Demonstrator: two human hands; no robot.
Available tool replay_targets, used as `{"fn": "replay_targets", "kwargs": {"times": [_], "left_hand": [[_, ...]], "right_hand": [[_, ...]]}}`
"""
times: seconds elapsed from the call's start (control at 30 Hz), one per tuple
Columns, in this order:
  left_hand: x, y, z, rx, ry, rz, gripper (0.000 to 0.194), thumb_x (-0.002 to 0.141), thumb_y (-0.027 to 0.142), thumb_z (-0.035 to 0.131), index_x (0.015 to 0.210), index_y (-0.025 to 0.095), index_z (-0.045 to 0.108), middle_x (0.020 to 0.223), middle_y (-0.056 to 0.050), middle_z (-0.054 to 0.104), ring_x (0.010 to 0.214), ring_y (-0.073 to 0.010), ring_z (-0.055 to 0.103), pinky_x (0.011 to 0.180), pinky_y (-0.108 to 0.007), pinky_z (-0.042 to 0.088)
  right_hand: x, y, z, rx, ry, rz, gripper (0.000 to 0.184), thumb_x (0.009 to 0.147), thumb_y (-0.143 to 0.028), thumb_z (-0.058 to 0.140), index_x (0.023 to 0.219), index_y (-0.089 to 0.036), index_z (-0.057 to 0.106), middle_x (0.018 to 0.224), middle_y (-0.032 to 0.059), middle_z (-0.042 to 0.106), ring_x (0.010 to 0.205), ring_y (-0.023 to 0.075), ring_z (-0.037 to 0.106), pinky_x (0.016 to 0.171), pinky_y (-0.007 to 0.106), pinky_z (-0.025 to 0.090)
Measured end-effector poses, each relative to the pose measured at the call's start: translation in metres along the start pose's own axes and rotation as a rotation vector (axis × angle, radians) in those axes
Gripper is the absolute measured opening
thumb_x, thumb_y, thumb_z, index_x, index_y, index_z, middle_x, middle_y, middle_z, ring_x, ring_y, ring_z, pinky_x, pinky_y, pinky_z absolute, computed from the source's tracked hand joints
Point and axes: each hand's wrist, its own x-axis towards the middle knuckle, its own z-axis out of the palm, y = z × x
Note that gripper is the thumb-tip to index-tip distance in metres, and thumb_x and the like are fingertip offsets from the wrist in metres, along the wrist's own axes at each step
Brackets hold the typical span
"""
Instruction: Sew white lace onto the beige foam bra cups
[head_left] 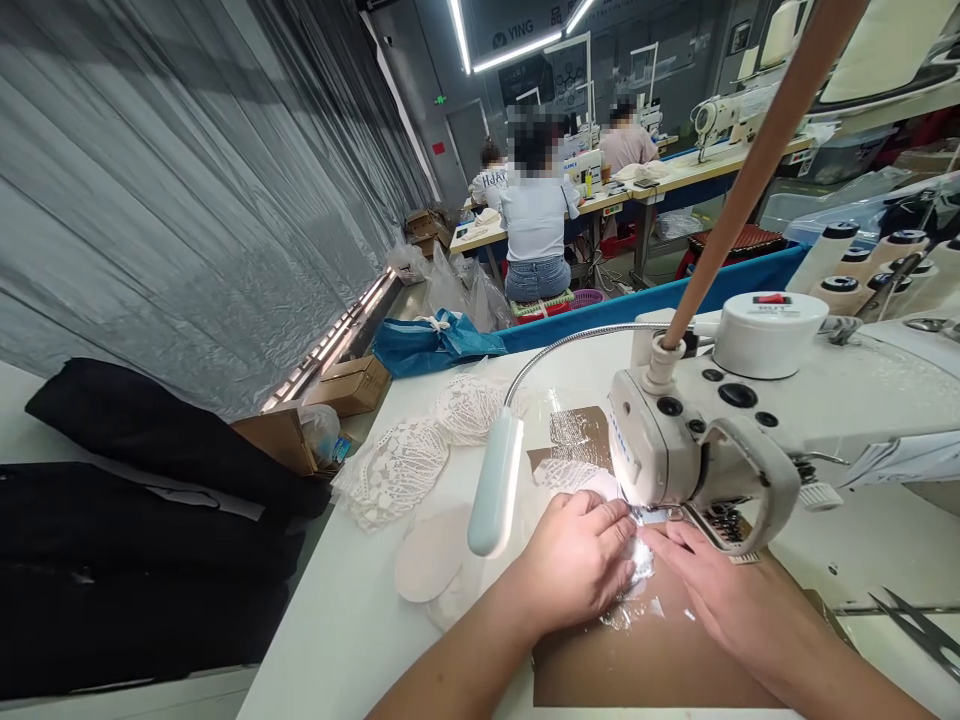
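The white sewing machine (pixel 660 440) stands in front of me, its needle area hidden behind the machine head. A white lace piece (pixel 641 562) lies under that head on a brown board (pixel 652 660). My left hand (pixel 577 555) presses on the lace from the left with bent fingers held together. From the other side, my right hand (pixel 712 580) grips the lace edge by the presser foot, its fingertips partly hidden. More lace (pixel 574 473) spreads behind my left hand. Left of the machine lie lace cups (pixel 397 470) and a round beige pad (pixel 431 555).
A lamp (pixel 495 485) on a bendy neck hangs close to my left hand. Black-handled scissors (pixel 919 630) lie at the right edge. Thread cones (pixel 825 260) and a brown pole (pixel 750 180) rise behind the machine. Several people sit at other sewing tables farther back.
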Motion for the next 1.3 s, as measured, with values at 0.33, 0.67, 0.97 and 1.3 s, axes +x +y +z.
{"fn": "replay_targets", "kwargs": {"times": [0.33, 0.67, 0.97, 1.3], "left_hand": [[-0.009, -0.004, -0.02, -0.148, -0.081, 0.054, 0.043, 0.083, 0.047, 0.064, 0.115, 0.017, 0.059, 0.128, -0.01, 0.06, 0.11, -0.0278, 0.053, 0.093, -0.04, 0.045], [-0.002, -0.002, -0.003, -0.243, 0.008, 0.059, 0.014, 0.093, 0.018, 0.043, 0.093, 0.017, 0.057, 0.092, -0.007, 0.067, 0.094, -0.0191, 0.061, 0.088, -0.033, 0.046], [-0.007, -0.008, -0.002, -0.057, -0.033, 0.118, 0.015, 0.094, 0.027, 0.05, 0.093, 0.018, 0.063, 0.093, -0.004, 0.065, 0.089, -0.0169, 0.058, 0.085, -0.031, 0.042], [-0.008, 0.006, -0.005, 0.017, -0.018, 0.117, 0.032, 0.095, 0.034, 0.046, 0.118, 0.017, 0.06, 0.124, -0.006, 0.064, 0.093, -0.0211, 0.058, 0.079, -0.036, 0.044]], "right_hand": [[-0.001, 0.003, -0.004, 0.134, 0.024, 0.143, 0.046, 0.086, -0.015, 0.041, 0.125, -0.027, 0.061, 0.102, 0.0079, 0.073, 0.089, 0.0266, 0.068, 0.072, 0.037, 0.057], [0.008, -0.004, -0.011, 0.245, 0.066, 0.123, 0.032, 0.094, -0.026, 0.039, 0.113, -0.025, 0.065, 0.095, 0.0081, 0.073, 0.084, 0.0237, 0.069, 0.068, 0.033, 0.056], [0.01, 0.0, -0.017, 0.395, 0.005, 0.0, 0.035, 0.091, -0.013, 0.036, 0.1, -0.028, 0.067, 0.089, 0.0031, 0.07, 0.074, 0.0181, 0.064, 0.063, 0.027, 0.05], [0.002, 0.0, -0.018, 0.27, 0.055, -0.121, 0.039, 0.085, -0.005, 0.035, 0.104, -0.021, 0.065, 0.075, 0.0031, 0.063, 0.054, 0.0154, 0.056, 0.047, 0.027, 0.033]]}}
